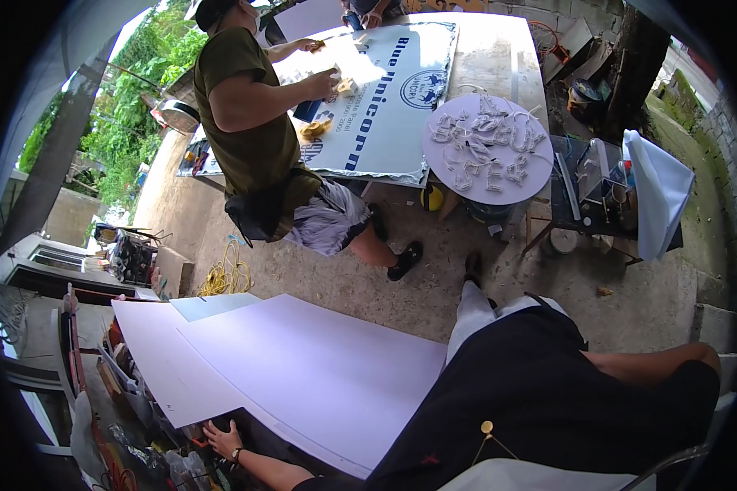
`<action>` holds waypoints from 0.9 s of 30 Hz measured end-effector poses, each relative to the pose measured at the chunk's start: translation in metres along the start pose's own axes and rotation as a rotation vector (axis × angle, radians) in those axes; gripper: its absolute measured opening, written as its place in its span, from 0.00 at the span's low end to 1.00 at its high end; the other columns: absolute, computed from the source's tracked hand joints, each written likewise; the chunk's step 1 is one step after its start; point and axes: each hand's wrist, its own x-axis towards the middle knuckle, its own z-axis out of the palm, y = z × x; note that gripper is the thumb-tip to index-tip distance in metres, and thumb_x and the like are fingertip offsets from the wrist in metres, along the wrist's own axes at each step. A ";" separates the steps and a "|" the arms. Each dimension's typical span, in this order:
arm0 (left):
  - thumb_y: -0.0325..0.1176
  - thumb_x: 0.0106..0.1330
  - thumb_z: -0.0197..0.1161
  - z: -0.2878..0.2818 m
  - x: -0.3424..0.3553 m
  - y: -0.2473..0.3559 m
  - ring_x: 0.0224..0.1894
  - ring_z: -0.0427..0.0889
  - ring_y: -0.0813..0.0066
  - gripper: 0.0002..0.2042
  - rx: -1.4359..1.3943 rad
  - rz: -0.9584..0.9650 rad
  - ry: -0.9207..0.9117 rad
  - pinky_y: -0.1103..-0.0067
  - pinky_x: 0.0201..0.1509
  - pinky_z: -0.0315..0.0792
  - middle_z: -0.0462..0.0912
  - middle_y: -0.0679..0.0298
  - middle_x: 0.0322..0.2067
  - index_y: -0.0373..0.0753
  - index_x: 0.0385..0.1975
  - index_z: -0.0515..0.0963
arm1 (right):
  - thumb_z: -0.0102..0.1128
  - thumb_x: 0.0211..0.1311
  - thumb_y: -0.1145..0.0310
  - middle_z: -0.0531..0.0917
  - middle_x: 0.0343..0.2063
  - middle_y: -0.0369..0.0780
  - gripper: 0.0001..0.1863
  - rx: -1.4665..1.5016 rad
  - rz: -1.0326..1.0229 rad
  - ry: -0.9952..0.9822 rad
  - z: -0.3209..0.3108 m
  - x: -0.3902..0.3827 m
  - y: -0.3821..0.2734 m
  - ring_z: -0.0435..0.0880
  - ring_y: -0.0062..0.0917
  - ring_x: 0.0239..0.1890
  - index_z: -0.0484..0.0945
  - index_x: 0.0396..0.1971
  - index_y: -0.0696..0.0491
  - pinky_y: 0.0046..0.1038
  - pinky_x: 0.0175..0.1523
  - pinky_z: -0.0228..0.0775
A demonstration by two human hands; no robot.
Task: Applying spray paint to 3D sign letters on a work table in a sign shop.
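Note:
My left hand (pixel 221 440), with a watch on the wrist, is open with its fingers spread. It lies by the notched corner of a large white sheet (pixel 344 352), on or beside a dark surface under it; whether it presses on anything is unclear. A second white panel (pixel 168 352) and a small pale grey-green piece (pixel 213 306) overlap the large sheet. My right arm bends at the elbow on the right, and its hand is hidden behind my black shirt (pixel 499 385).
A co-worker in an olive shirt (pixel 241 123) handles pieces over a large table panel (pixel 385 106); another person's hand (pixel 373 18) is beyond. A round white board (pixel 487 151) holds white letter shapes with wires. Right, a black table (pixel 577 213) holds clutter. A yellow cord (pixel 225 274) lies coiled.

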 end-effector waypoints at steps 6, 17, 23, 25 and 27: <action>0.53 0.45 0.57 0.002 0.000 -0.001 0.51 0.62 0.59 0.33 -0.004 0.006 0.011 0.67 0.50 0.61 0.56 0.62 0.54 0.51 0.52 0.57 | 0.49 0.54 0.60 0.73 0.40 0.44 0.21 0.002 -0.013 -0.002 0.006 -0.006 0.000 0.74 0.23 0.38 0.66 0.41 0.62 0.25 0.46 0.66; 0.53 0.46 0.57 -0.002 0.000 0.001 0.51 0.61 0.60 0.33 -0.004 -0.005 -0.017 0.67 0.51 0.61 0.56 0.62 0.55 0.52 0.53 0.56 | 0.49 0.55 0.61 0.73 0.40 0.44 0.20 -0.022 -0.008 -0.011 0.008 -0.004 -0.001 0.74 0.23 0.38 0.66 0.41 0.62 0.25 0.46 0.66; 0.53 0.46 0.57 -0.002 0.000 0.002 0.52 0.61 0.59 0.33 -0.001 -0.009 -0.027 0.67 0.51 0.60 0.55 0.62 0.55 0.52 0.53 0.56 | 0.48 0.55 0.61 0.73 0.40 0.44 0.20 -0.025 -0.006 -0.015 0.010 -0.005 -0.002 0.74 0.23 0.38 0.66 0.41 0.62 0.25 0.46 0.67; 0.53 0.46 0.57 -0.002 0.000 0.002 0.52 0.61 0.59 0.33 -0.001 -0.013 -0.033 0.67 0.51 0.60 0.55 0.62 0.55 0.52 0.53 0.56 | 0.48 0.55 0.61 0.73 0.40 0.44 0.20 -0.025 -0.005 -0.015 0.010 -0.005 -0.002 0.74 0.23 0.37 0.66 0.41 0.62 0.25 0.46 0.67; 0.53 0.46 0.57 -0.001 0.001 0.002 0.52 0.61 0.59 0.33 0.004 -0.013 -0.029 0.67 0.51 0.60 0.55 0.62 0.55 0.52 0.53 0.56 | 0.48 0.55 0.61 0.73 0.40 0.44 0.20 -0.024 -0.005 -0.015 0.010 -0.005 -0.002 0.74 0.23 0.37 0.66 0.41 0.62 0.25 0.46 0.67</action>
